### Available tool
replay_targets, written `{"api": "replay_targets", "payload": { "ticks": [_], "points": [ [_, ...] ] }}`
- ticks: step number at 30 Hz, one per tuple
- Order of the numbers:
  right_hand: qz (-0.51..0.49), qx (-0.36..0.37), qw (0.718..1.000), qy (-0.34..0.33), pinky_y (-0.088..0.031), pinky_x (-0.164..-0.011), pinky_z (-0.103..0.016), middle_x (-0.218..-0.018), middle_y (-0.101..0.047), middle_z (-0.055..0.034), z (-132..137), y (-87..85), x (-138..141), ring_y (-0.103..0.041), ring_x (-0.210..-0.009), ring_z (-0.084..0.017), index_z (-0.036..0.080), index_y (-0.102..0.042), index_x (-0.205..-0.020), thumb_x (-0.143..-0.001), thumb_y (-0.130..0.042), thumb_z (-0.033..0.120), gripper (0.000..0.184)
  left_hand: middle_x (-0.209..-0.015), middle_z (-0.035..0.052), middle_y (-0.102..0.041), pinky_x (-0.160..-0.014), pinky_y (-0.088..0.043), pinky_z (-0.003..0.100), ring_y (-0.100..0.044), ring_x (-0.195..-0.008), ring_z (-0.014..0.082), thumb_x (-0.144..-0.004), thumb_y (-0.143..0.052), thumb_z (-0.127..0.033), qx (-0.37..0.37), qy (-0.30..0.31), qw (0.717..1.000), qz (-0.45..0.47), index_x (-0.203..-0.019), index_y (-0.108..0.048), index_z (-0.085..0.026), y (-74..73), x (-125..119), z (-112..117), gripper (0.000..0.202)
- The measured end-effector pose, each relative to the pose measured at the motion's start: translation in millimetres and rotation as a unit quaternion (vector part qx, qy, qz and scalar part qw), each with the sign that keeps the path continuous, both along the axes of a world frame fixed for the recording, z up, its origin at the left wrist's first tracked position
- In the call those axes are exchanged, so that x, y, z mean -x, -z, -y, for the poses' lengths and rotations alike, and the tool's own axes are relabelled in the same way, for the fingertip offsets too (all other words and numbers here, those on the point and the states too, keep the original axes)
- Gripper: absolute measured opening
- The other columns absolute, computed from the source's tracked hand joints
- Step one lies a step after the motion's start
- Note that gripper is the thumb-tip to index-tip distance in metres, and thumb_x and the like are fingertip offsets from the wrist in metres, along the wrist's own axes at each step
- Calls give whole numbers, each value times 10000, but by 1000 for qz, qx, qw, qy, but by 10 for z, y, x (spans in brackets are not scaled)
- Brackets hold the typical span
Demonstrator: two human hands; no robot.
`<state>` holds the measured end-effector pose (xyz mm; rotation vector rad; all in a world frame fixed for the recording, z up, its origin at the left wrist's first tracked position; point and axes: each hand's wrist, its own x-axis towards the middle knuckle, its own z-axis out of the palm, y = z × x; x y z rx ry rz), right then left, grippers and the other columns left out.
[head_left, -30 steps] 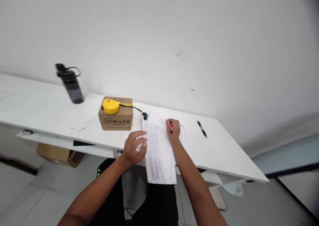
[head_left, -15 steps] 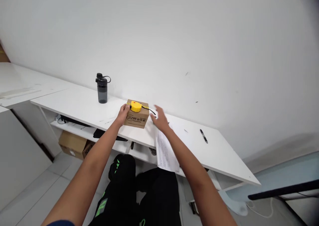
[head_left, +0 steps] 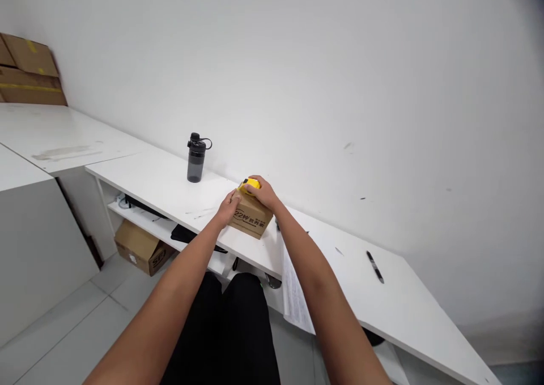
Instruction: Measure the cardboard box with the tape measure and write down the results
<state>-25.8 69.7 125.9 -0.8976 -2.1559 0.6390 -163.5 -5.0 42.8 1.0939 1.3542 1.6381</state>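
Note:
A small brown cardboard box point(head_left: 250, 218) with dark printing stands on the white desk, close to the wall. On its top sits a yellow tape measure point(head_left: 252, 184), partly covered by my right hand point(head_left: 264, 193), whose fingers are wrapped over it. My left hand point(head_left: 230, 208) grips the box at its left edge, thumb up by the top corner near the tape measure. Whether the left fingers also pinch the tape's end is too small to tell.
A dark shaker bottle point(head_left: 196, 161) stands left of the box. Paper sheets point(head_left: 295, 294) hang over the desk's front edge beneath my right forearm. A black marker point(head_left: 374, 266) lies to the right. Under the desk is a larger carton point(head_left: 138, 243); more boxes point(head_left: 32, 71) are stacked far left.
My right hand has come from beside the box onto the tape measure and closed over it. My left hand stays at the box's left edge. The view has shifted left.

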Motion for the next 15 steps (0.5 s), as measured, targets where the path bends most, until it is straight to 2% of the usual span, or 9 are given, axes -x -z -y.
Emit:
{"api": "replay_targets", "payload": {
  "ticks": [3,7,10,12,14,15],
  "points": [
    [-88,26,996,20,-487,-885,-338,-1145,-663,-46,-70,70,176,-611,-968,-196,241,-603,-1206,-851,-506,570,494,-1281,102,-638,-914,-500,350,-628,-1085,237,-888,-540,-443,5,-1,1000,3,-1414,-477,-225,13,15,-33,572],
    [-87,29,996,6,-496,-881,-336,-1247,-627,-77,-134,132,297,-617,-1014,-206,246,-529,-1331,-809,-575,594,629,-1257,126,-642,-904,-501,365,-632,-1069,251,-883,-552,-450,15,-10,1000,-7,-1393,-472,-190,15,12,-56,578],
    [-50,-12,999,10,-504,-847,-358,-1121,-674,-68,-114,150,277,-639,-936,-219,255,-457,-1400,-798,-609,552,689,-1311,171,-603,-911,-496,369,-628,-1083,252,-881,-574,-438,35,-28,999,7,-1489,-301,-156,-11,-18,-23,724],
    [-22,-52,998,23,-504,-834,-378,-1042,-689,-58,-70,157,258,-646,-888,-232,259,-412,-1435,-810,-603,517,703,-1293,162,-619,-921,-490,379,-634,-1071,245,-887,-579,-435,42,-29,999,10,-1545,-150,-183,-42,-37,9,825],
    [-12,-102,994,34,-495,-870,-391,-1089,-678,-74,-27,160,257,-640,-940,-246,244,-414,-1432,-832,-581,472,662,-1249,130,-651,-928,-487,392,-642,-1053,238,-898,-569,-435,32,-18,999,4,-1565,-52,-233,-78,-48,35,868],
    [-11,-126,991,33,-486,-901,-391,-1139,-661,-85,-13,161,263,-630,-989,-248,233,-442,-1409,-845,-566,444,615,-1252,118,-652,-936,-485,396,-639,-1062,237,-901,-568,-436,23,-13,1000,-2,-1568,-52,-251,-95,-49,42,863]
  ]
}}
